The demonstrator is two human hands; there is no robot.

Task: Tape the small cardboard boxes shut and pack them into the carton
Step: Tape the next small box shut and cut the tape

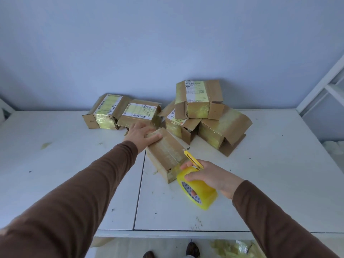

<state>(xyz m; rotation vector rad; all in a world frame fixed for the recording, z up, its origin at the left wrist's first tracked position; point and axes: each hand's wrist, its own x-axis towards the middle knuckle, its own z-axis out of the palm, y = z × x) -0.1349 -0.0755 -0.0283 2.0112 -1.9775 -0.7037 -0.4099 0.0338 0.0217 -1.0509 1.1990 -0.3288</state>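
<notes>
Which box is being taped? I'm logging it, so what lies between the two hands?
Head view: one small box spans from left hand to right hand, which holds tape roll.

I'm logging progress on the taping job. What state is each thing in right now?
Front box: flaps closed, tape run along its top.
Tape roll: held at the box's near end.
Yellow cutter: held with the roll.
Left hand: resting on the box's far end.
Right hand: grip around roll and cutter.
Top stacked box: end flaps open.

boxes (165, 153): 6 | tape rolls (197, 190): 1 | yellow cutters (193, 160): 1 | hands (141, 135): 2
</notes>
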